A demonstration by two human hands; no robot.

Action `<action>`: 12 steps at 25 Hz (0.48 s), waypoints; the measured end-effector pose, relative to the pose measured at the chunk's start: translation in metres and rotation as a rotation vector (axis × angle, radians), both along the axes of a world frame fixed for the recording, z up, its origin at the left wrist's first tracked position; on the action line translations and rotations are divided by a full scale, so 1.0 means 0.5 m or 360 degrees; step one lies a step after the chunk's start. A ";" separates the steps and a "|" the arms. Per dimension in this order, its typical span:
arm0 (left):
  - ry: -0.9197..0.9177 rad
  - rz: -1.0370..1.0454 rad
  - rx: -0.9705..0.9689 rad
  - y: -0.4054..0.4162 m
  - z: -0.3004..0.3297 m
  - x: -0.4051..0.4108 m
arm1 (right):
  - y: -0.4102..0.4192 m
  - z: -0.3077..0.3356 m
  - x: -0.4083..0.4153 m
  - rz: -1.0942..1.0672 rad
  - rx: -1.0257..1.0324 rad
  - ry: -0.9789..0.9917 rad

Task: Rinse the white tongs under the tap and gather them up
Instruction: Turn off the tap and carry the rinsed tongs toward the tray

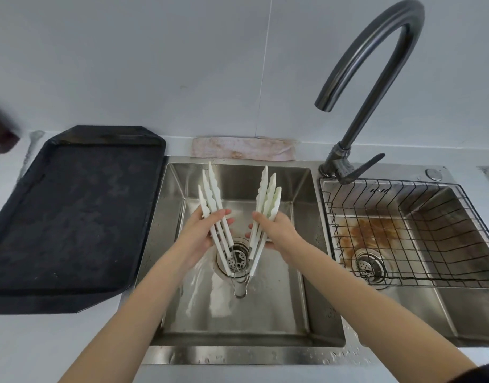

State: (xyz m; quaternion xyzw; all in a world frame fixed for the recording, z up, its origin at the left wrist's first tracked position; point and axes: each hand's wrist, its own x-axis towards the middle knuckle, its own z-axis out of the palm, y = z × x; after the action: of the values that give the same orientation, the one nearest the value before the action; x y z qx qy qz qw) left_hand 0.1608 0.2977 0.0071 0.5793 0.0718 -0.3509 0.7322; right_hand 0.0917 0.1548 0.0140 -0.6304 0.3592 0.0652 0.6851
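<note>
Both-sided, white tongs (239,217) splay between left hand (201,233) and right hand (276,230).

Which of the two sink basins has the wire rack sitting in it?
The right basin, beside the tap, holds the wire rack. The left basin, under both hands and the white tongs, has none.

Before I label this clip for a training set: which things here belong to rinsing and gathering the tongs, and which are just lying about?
Belong to the job:
white tongs
left hand
right hand
tap
left sink basin

Just lying about:
black tray
stained cloth behind the sink
wire basket in the right basin
</note>
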 end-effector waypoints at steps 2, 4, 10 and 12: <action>-0.0045 0.0023 0.0005 0.033 0.018 0.033 | 0.025 0.016 0.033 0.0057 0.0100 -0.0031; -0.0117 0.0047 0.0024 0.073 0.040 0.068 | 0.058 0.032 0.074 0.0120 0.0207 -0.0070; -0.0205 0.0139 0.0195 0.189 0.084 0.174 | 0.164 0.058 0.204 0.0324 0.0378 -0.0014; -0.0186 0.0163 0.0278 0.222 0.084 0.209 | 0.199 0.056 0.245 0.0352 0.0409 0.0026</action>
State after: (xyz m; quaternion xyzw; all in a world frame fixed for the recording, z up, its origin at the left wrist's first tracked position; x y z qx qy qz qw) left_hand 0.2654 0.4087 0.0490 0.6559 0.0889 -0.2710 0.6989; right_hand 0.2143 0.2545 0.0422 -0.5728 0.2818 0.1907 0.7458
